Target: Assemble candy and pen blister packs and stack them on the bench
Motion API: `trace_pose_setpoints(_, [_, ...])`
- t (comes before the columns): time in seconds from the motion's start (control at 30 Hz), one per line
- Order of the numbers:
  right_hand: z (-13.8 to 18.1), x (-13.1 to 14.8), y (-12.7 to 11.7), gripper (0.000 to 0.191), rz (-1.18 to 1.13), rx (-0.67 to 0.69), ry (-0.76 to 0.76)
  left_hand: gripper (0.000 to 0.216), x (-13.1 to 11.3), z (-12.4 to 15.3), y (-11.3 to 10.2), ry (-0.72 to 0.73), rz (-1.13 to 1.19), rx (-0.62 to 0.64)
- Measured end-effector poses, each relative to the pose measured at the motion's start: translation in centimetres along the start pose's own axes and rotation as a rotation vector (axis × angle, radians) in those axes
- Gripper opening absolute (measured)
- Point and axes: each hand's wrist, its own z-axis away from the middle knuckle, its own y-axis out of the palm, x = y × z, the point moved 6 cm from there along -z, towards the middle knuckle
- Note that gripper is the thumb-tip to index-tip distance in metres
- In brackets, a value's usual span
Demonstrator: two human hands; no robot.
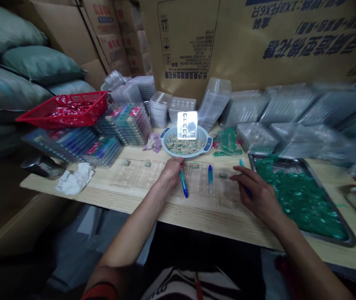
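Observation:
My left hand (pixel 172 171) is closed at the upper end of a teal and blue pen-like stick (pixel 183 184), over the clear plastic trays. My right hand (pixel 259 192), fingers bent, has another pen-like stick (pixel 242 162) between thumb and fingers; part of it is hidden. Between my hands, a third blue stick (pixel 210 175) lies in a clear tray (pixel 202 187). Small green-and-pink pieces (pixel 195 166) sit in several of the trays. Behind them stands a pale blue bowl (pixel 184 155) of similar pieces, with a shiny clear tray (pixel 182 125) propped in it.
To the right lies a metal tray (pixel 351 239) of green wrapped pieces. Stacked clear trays (pixel 252 108) line the back. On the left are filled packs (pixel 128 125), a red basket (pixel 62 121), a crumpled tissue (pixel 75 179) and a dark cup (pixel 42 166).

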Motion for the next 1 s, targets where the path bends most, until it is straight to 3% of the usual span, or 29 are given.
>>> trace_pose_setpoints(0.1, [1.0, -0.9, -0.6, 0.028, 0.011, 0.007, 0.027, 0.006, 0.5, 1.4, -1.0, 0.109, -0.096, -0.088])
trace_pose_setpoints(0.17, [1.7, -1.9, -1.5, 0.027, 0.021, 0.011, 0.059, 0.015, 0.0, 3.5, -1.7, 0.3, -0.371, -0.136])
trace_pose_setpoints(0.23, [2.4, -3.0, -2.5, 0.026, 0.023, 0.013, 0.094, 0.026, -0.2, 5.9, -1.2, 0.515, -0.753, -0.061])
trace_pose_setpoints(0.3, [2.6, -3.8, -3.5, 0.025, 0.016, 0.005, 0.123, 0.036, 0.8, 7.7, -0.3, 0.617, -1.048, 0.076])
trace_pose_setpoints(0.37, [2.5, -3.9, -4.3, 0.025, -0.011, 0.01, 0.129, 0.038, 1.9, 8.4, 0.1, 0.613, -1.214, 0.146])
trace_pose_setpoints(0.47, [2.2, -3.0, -4.4, 0.027, -0.084, 0.07, 0.108, 0.031, 2.7, 8.3, 0.4, 0.599, -1.353, 0.146])
trace_pose_setpoints(0.7, [3.4, -0.4, -1.3, 0.039, -0.078, 0.216, -0.101, 0.028, 2.2, 8.8, 1.1, 0.691, -1.553, 0.208])
trace_pose_setpoints(0.87, [5.2, -0.4, 0.4, 0.04, -0.054, 0.311, -0.195, 0.034, 3.2, 9.8, 2.2, 0.665, -1.663, 0.274])
trace_pose_setpoints(1.0, [5.6, -1.3, -0.7, 0.039, -0.111, 0.336, -0.14, 0.043, 3.6, 10.0, 3.2, 0.65, -1.67, 0.286])
